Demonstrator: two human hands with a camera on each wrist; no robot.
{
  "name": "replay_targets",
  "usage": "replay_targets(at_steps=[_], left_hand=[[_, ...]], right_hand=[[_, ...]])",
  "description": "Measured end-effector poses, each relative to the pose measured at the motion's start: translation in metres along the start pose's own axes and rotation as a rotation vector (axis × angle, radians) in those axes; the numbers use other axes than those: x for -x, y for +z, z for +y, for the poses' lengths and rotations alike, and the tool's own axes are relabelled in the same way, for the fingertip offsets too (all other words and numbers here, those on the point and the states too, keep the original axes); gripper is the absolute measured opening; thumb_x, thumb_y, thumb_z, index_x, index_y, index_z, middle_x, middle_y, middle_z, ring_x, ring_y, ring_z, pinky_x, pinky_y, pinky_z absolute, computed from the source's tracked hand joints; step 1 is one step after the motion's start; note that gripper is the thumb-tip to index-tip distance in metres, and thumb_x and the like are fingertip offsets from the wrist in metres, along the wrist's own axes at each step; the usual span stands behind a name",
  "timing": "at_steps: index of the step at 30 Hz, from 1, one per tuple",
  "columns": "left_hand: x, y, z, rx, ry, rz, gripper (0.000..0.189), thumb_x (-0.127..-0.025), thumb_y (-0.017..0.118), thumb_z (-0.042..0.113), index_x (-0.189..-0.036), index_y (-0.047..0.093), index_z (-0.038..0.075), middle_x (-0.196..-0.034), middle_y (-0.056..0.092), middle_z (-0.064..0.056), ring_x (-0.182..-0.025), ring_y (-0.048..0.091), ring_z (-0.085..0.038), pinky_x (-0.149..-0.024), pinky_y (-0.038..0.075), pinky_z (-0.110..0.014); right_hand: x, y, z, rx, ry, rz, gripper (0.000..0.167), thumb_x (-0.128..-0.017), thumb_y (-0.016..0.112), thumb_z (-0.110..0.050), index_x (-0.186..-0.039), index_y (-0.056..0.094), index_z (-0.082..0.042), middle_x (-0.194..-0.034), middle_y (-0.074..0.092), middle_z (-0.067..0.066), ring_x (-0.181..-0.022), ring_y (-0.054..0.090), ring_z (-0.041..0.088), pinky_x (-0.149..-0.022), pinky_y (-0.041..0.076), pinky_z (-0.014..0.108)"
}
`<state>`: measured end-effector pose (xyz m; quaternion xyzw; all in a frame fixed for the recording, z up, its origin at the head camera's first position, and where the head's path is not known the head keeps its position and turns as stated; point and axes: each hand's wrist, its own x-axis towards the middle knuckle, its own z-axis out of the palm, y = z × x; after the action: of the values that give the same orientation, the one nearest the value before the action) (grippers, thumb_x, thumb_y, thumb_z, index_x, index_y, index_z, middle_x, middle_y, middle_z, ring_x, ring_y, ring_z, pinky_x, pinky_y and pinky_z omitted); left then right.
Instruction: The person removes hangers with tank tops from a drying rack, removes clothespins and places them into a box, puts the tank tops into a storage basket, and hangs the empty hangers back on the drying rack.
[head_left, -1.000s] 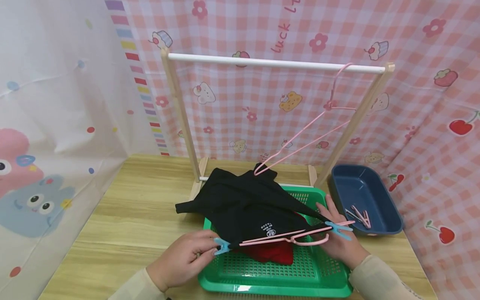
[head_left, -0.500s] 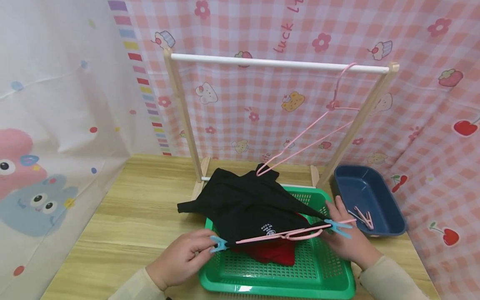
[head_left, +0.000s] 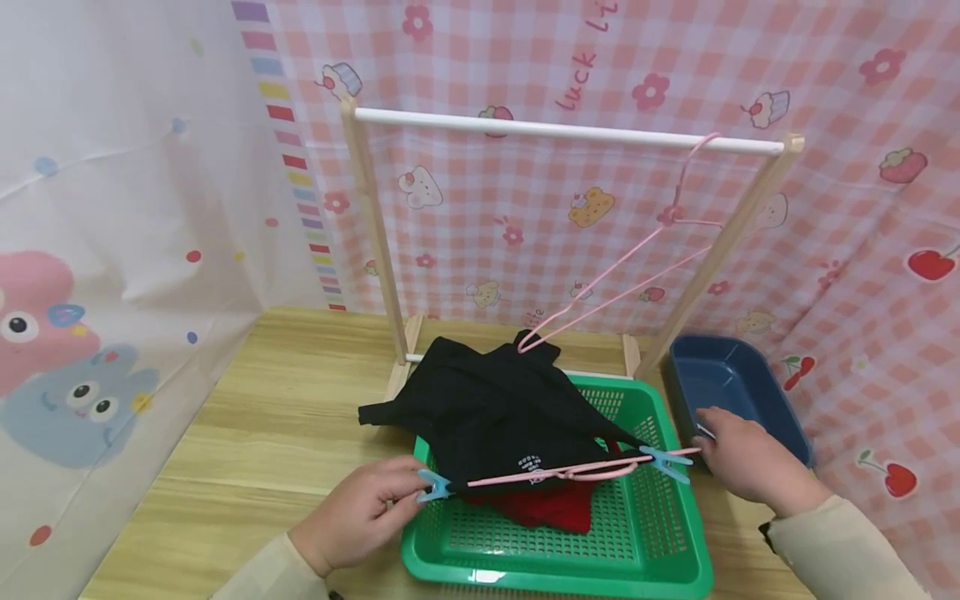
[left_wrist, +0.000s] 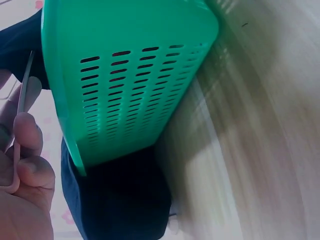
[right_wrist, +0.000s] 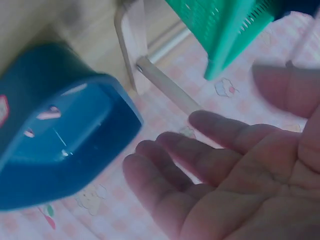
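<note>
My left hand (head_left: 363, 508) pinches the left end of a pink hanger (head_left: 517, 477), right by a light blue clip (head_left: 433, 486). Fingers and thumb curl round the thin hanger in the left wrist view. From this hanger a black garment (head_left: 480, 408) spreads back over the green basket (head_left: 555, 582). A second light blue clip (head_left: 665, 462) grips the garment at the hanger's right end. My right hand (head_left: 753, 458) is off the hanger, over the near edge of a dark blue basin (head_left: 720, 358). Its fingers are extended with nothing in them in the right wrist view.
Red cloth (head_left: 555, 508) lies in the basket under the black garment. Behind stands a wooden rack with a white bar (head_left: 562, 128), and a bare pink hanger (head_left: 615, 268) hangs near its right post. Small pink clips (right_wrist: 49, 113) lie inside the basin.
My right hand has left the hanger's right end and moved right to the basin. My left hand keeps its hold; the hanger and garment have barely moved.
</note>
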<state>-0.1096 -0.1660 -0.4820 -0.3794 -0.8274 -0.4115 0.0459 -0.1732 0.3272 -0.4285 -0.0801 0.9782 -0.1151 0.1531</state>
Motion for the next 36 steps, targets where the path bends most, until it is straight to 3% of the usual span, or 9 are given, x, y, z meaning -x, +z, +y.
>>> replay_targets(at_steps=[5,9,10,12,15,17,19,29,36], left_hand=[[0.0,0.001,-0.001,-0.013,-0.001,-0.013,0.022,-0.102,0.064,0.006,-0.102,0.073,0.026,-0.101,0.062,0.015,-0.089,0.058,-0.001,-0.082,0.051,-0.019],[0.001,0.003,-0.004,-0.027,0.02,-0.012,0.021,-0.103,0.063,0.007,-0.103,0.073,0.026,-0.1,0.063,0.015,-0.089,0.058,-0.001,-0.081,0.052,-0.02],[0.001,0.003,-0.004,-0.024,0.015,-0.016,0.021,-0.103,0.063,0.007,-0.103,0.074,0.026,-0.101,0.063,0.015,-0.089,0.058,0.0,-0.081,0.053,-0.02],[0.002,0.004,-0.004,-0.028,0.015,-0.018,0.021,-0.103,0.063,0.008,-0.104,0.074,0.026,-0.102,0.064,0.015,-0.09,0.059,-0.001,-0.082,0.054,-0.022],[0.002,0.005,-0.005,-0.033,0.017,-0.025,0.021,-0.104,0.062,0.009,-0.105,0.075,0.026,-0.104,0.066,0.014,-0.091,0.061,-0.001,-0.083,0.055,-0.023],[0.002,0.005,-0.005,-0.041,0.017,-0.027,0.02,-0.104,0.062,0.01,-0.106,0.075,0.026,-0.105,0.066,0.014,-0.092,0.062,-0.001,-0.084,0.055,-0.024],[0.002,0.006,-0.005,-0.041,0.015,-0.03,0.019,-0.104,0.062,0.01,-0.107,0.075,0.024,-0.106,0.067,0.014,-0.093,0.062,-0.001,-0.085,0.056,-0.025],[0.003,0.005,-0.006,-0.038,-0.013,-0.049,0.019,-0.105,0.061,0.012,-0.108,0.076,0.024,-0.108,0.068,0.013,-0.095,0.063,-0.003,-0.087,0.056,-0.027],[0.003,0.005,-0.006,-0.027,-0.027,-0.067,0.019,-0.107,0.06,0.014,-0.109,0.076,0.023,-0.109,0.068,0.013,-0.096,0.063,-0.003,-0.088,0.057,-0.027]], right_hand=[[-0.001,-0.011,-0.012,-0.009,-0.063,0.11,0.043,-0.105,0.055,-0.008,-0.143,0.052,0.013,-0.14,0.058,0.038,-0.127,0.057,0.057,-0.096,0.051,0.066],[-0.005,-0.016,-0.03,-0.056,-0.109,0.143,0.044,-0.107,0.055,-0.013,-0.145,0.053,0.008,-0.142,0.059,0.034,-0.13,0.057,0.053,-0.1,0.05,0.066],[-0.006,-0.017,-0.035,-0.076,-0.114,0.131,0.045,-0.108,0.055,-0.017,-0.147,0.052,0.006,-0.143,0.059,0.032,-0.131,0.058,0.051,-0.1,0.05,0.065],[-0.01,-0.02,-0.044,-0.127,-0.114,0.083,0.05,-0.11,0.055,-0.025,-0.153,0.048,0.0,-0.131,0.068,0.027,-0.113,0.069,0.045,-0.099,0.052,0.061],[-0.017,-0.023,-0.056,-0.165,-0.139,0.031,0.057,-0.11,0.056,-0.035,-0.157,0.045,-0.004,-0.13,0.069,0.022,-0.11,0.071,0.041,-0.097,0.054,0.058],[-0.022,-0.023,-0.062,-0.175,-0.159,0.004,0.061,-0.109,0.058,-0.039,-0.157,0.045,-0.006,-0.13,0.07,0.022,-0.11,0.071,0.042,-0.099,0.054,0.059],[-0.028,-0.022,-0.067,-0.164,-0.193,-0.003,0.062,-0.108,0.06,-0.04,-0.156,0.046,-0.004,-0.146,0.061,0.023,-0.13,0.061,0.044,-0.101,0.052,0.061],[-0.057,-0.014,-0.095,-0.181,-0.235,-0.221,0.074,-0.106,0.063,-0.041,-0.16,0.035,0.001,-0.149,0.058,0.024,-0.13,0.063,0.04,-0.107,0.051,0.059],[-0.068,-0.007,-0.111,-0.076,-0.248,-0.3,0.08,-0.103,0.065,-0.047,-0.161,0.035,-0.001,-0.145,0.062,0.022,-0.133,0.062,0.038,-0.113,0.046,0.058]])
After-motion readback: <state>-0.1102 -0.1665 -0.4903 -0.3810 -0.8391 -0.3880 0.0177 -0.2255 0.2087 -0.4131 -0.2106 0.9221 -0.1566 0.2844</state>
